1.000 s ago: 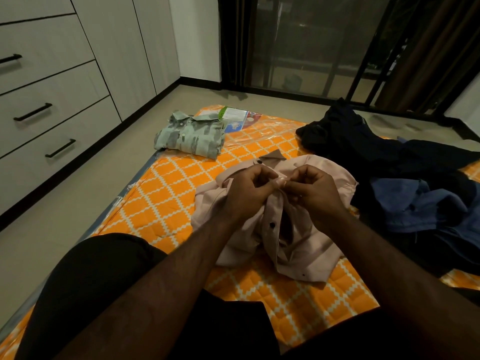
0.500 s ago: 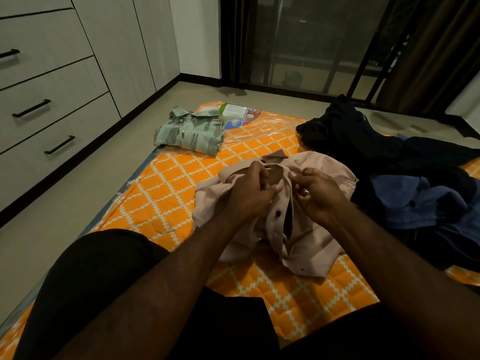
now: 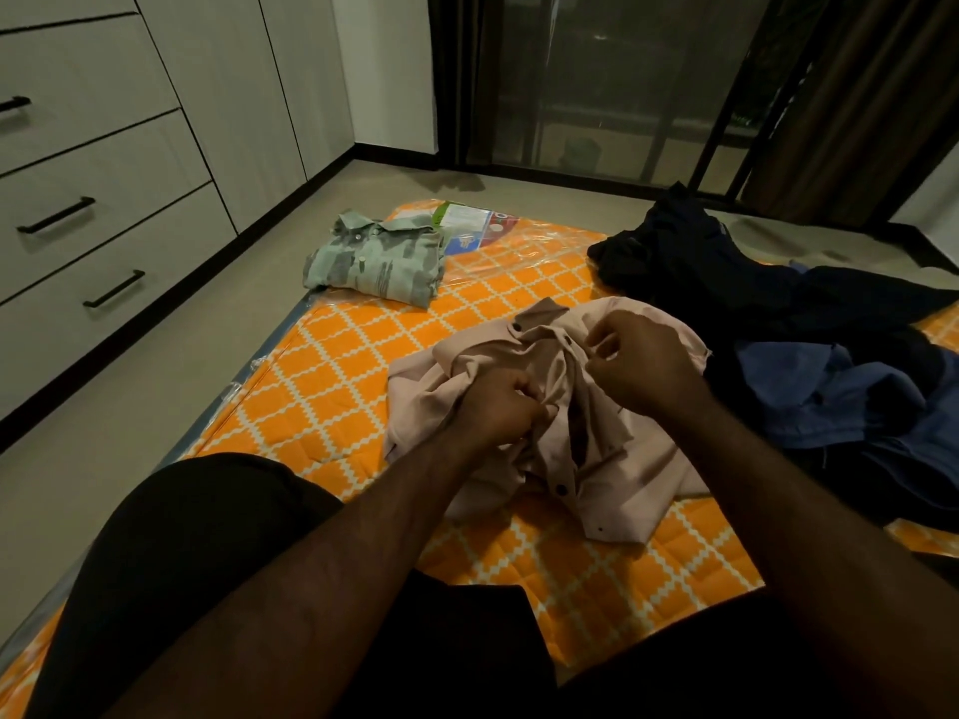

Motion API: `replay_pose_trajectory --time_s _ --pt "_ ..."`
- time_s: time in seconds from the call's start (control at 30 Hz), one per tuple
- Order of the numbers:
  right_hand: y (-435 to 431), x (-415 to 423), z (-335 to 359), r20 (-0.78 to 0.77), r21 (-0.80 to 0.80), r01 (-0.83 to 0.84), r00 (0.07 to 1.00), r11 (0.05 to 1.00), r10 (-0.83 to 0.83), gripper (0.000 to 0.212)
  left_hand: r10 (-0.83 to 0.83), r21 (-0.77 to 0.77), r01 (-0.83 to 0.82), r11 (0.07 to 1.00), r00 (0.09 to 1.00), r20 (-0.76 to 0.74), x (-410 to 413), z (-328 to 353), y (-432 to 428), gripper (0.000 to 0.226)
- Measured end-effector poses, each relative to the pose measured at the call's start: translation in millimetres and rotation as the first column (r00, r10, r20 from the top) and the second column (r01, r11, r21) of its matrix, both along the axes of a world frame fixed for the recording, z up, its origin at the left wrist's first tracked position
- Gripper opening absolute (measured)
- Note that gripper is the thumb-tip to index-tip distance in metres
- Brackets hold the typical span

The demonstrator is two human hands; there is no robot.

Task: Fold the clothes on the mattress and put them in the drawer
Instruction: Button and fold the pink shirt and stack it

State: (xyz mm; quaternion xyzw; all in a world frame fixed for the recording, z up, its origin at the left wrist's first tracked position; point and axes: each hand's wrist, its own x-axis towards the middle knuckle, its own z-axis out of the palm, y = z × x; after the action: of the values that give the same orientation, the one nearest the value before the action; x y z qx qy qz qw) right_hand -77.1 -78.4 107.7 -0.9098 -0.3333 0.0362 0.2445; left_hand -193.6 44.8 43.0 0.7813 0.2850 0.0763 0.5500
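Note:
A crumpled pale pink button shirt [image 3: 612,459] lies in front of me on the orange diamond-patterned mattress [image 3: 332,365]. My left hand [image 3: 498,404] grips the shirt's front placket near its middle, fingers curled into the cloth. My right hand [image 3: 643,363] pinches the fabric higher up, near the collar. A folded green patterned shirt [image 3: 376,264] sits at the mattress's far left corner. A heap of dark and blue clothes [image 3: 809,345] covers the right side. The drawers [image 3: 93,215] with black handles stand shut on the left.
My knees in black shorts [image 3: 197,552] fill the near edge. A strip of bare floor [image 3: 171,355] runs between mattress and drawers. A printed label [image 3: 469,223] lies under plastic at the mattress's far end. Dark glass doors and a curtain stand behind.
My left hand has slid down the shirt's front to a lower spot, while my right hand has stayed near the collar. The view has tilted slightly.

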Motion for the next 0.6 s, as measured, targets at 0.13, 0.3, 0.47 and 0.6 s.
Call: replay_pose_trajectory --time_s 0.13,0.3,0.47,0.6 --pt "-15.1 -4.0 -5.3 -0.318 -0.381 -0.059 0.946 0.923 -0.07 0.021 0.036 0.085 -0.039 0.996 0.999 0.036 2.9 3.1 -2.8 0.02" --pt "-10.5 -6.5 -28.3 -0.167 -0.324 -0.021 0.985 0.946 -0.036 0.02 0.018 0.09 -0.021 0.996 0.999 0.042 1.7 8.4 -7.3 0.023" --pt "-6.0 -5.6 -22.7 -0.345 -0.123 0.026 0.936 0.992 -0.068 0.009 0.064 0.034 -0.067 0.997 0.995 0.078 -3.1 14.2 -7.9 0.018" --pt "-15.8 -5.4 -9.0 -0.492 0.082 0.173 0.863 0.981 -0.111 0.008 0.116 0.256 -0.167 0.952 0.972 0.203 -4.3 20.5 -10.4 0.016"
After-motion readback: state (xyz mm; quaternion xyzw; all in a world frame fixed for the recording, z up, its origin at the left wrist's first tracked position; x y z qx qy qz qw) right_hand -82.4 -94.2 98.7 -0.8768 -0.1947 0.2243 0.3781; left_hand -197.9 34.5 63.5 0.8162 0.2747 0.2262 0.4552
